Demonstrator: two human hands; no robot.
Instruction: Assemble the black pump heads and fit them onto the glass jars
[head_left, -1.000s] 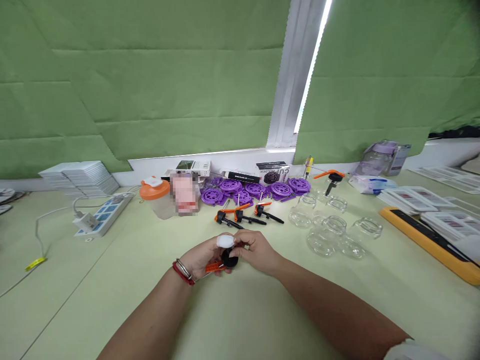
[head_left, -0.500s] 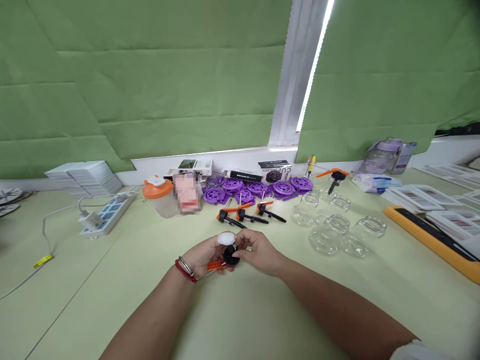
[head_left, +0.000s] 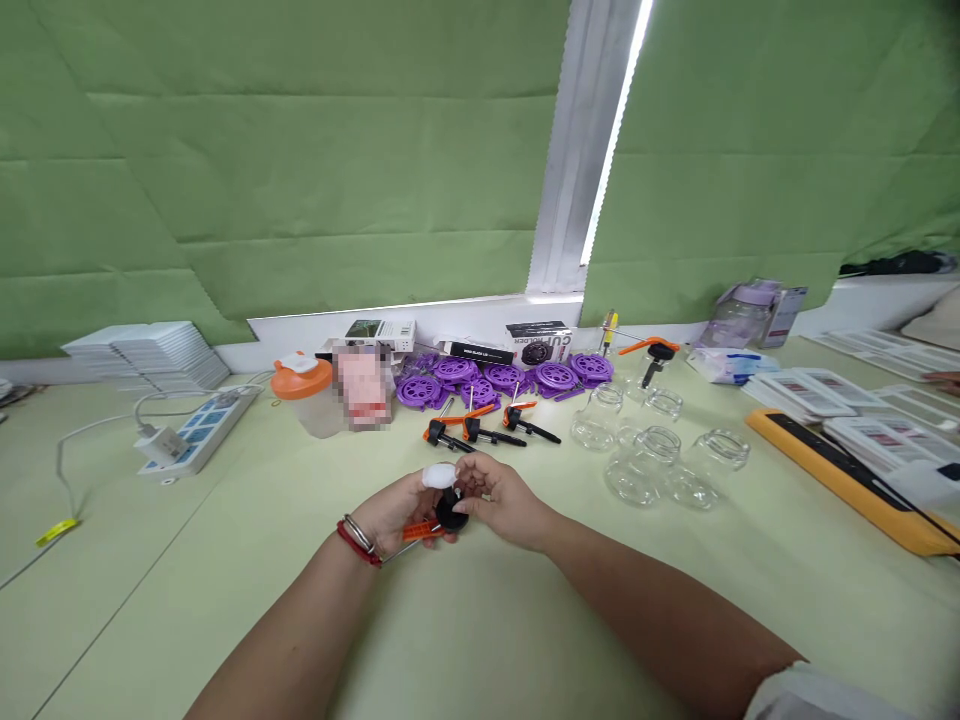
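Observation:
My left hand (head_left: pixel 390 512) is closed around a black-and-orange fitting (head_left: pixel 451 515), its round black end facing up. The orange strip and a thin metal rod of this fitting point toward my left wrist. A white cover (head_left: pixel 439 475) sits over the left thumb. My right hand (head_left: pixel 510 508) is closed at the fitting's black end, thumb against the round part, fingertips by a small metallic bit. Whether the right fingers pinch a separate small piece cannot be made out. Beyond my hands lie several similar black-and-orange fittings (head_left: pixel 491 434) with rods.
Purple wheel-shaped parts (head_left: pixel 555 376) lie behind, beside a cup holder box (head_left: pixel 538 345). Clear jars (head_left: pixel 641 468) stand right, near a yellow-and-black bar (head_left: pixel 840 480). An orange-lidded cup (head_left: pixel 304 400) and power strip (head_left: pixel 202 430) are left. Another person's hand (head_left: pixel 943 381) shows at the right edge.
The view has turned slightly right, so everything sits a little further left. Both my hands keep nearly the same hold on the fitting. Another person's hand now shows at the right edge.

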